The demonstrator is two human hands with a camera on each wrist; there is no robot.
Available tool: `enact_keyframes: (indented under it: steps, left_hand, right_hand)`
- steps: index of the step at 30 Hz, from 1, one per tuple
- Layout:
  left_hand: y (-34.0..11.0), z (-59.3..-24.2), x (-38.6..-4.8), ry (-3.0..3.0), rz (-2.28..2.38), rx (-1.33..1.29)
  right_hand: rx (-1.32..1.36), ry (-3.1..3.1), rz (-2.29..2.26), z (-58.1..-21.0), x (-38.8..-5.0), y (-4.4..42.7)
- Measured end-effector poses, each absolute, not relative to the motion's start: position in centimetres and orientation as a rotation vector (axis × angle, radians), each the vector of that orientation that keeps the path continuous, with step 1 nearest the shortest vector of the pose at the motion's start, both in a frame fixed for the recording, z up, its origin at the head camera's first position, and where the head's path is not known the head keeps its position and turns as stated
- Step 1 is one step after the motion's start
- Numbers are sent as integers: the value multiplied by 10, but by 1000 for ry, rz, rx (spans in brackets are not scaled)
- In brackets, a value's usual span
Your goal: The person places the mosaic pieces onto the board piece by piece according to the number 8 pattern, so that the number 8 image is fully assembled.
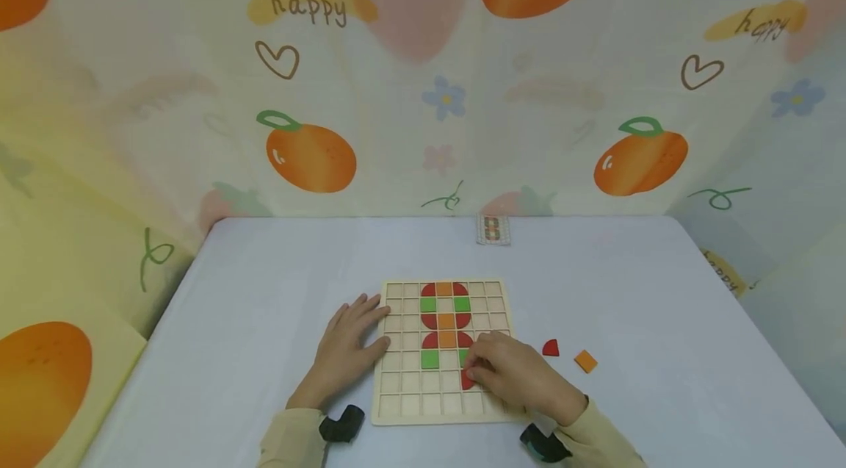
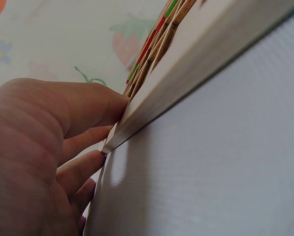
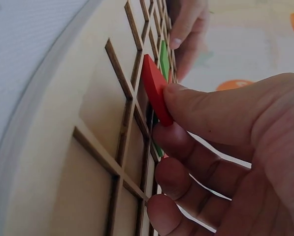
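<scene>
A wooden grid board [image 1: 399, 404] lies on the white table, with red quarter-round, orange square and green square tiles set in its middle columns. My right hand [image 1: 518, 372] is over the board's lower right part and pinches a red quarter-round tile [image 3: 155, 88] between thumb and fingers. In the right wrist view this tile stands tilted against the grid cells. With fairly straight fingers, my left hand [image 1: 346, 347] touches the board's left edge, its thumb against the rim in the left wrist view. The right fingers partly cover a green tile [image 1: 463, 358].
Right of the board lie a loose red quarter-round tile [image 1: 551, 347] and an orange square tile [image 1: 585, 361]. A small pattern card [image 1: 493, 230] is at the table's far edge. Behind hangs a printed cloth [image 1: 390, 108] with oranges and hearts.
</scene>
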State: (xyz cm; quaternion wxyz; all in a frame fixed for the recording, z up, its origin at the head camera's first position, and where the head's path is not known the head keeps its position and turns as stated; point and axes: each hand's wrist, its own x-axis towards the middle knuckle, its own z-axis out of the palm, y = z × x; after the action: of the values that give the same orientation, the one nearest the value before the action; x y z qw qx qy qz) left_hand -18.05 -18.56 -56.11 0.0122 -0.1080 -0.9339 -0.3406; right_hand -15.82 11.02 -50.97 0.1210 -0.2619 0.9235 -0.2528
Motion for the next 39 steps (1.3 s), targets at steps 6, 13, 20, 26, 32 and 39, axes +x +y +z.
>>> enact_keyframes:
  steps: [6, 13, 20, 26, 32, 39]
  left_hand:
    - [-187, -560, -182, -2905, -1043, -344]
    - [-191, -557, -183, -2898, -1041, -361]
    - [-193, -555, -183, -2899, -1055, -353]
    - [-192, -556, -183, -2887, -1081, -348]
    - [-191, -559, -184, -2888, -1084, -348]
    - [-190, -560, -184, -2897, -1091, -348]
  right_hand:
    - [-779, 2703, -738, -509, -159, 108]
    - [-800, 2672, -748, -505, -161, 108]
    - [-807, 2654, -782, -502, -162, 108]
    - [-787, 2697, -804, -502, -159, 105]
    - [-789, 2725, -804, -506, -157, 104]
    - [-811, 2735, -808, -512, -156, 104]
